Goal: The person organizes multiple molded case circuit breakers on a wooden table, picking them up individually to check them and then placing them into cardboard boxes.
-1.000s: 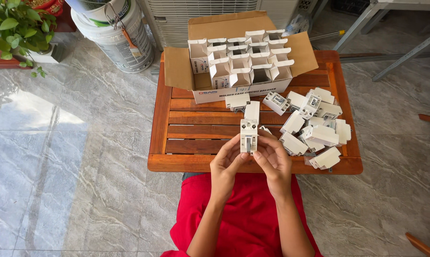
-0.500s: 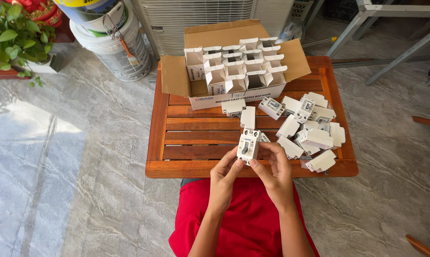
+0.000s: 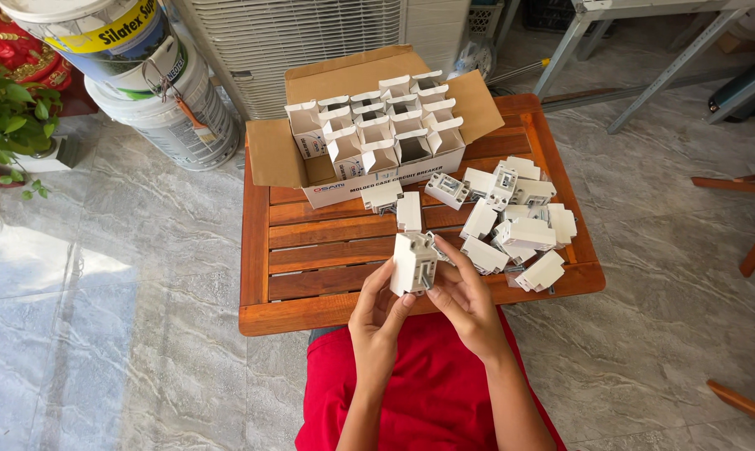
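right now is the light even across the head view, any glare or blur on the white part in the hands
Head view: uneven light, with a bright sunlit patch washing out the floor tiles at left; the wooden table is evenly lit. The white part, between left hand and right hand, is sharp with no glare; straight lines bow slightly at the frame edges.

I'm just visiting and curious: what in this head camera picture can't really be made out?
- White device: its far face is turned away; fingers of the left hand and right hand cover its lower edge.
- Cardboard box: compartment contents too dark and small to tell.
- Pile of white parts: overlapping, so no sure count.
- Bucket: cut off by the top edge.
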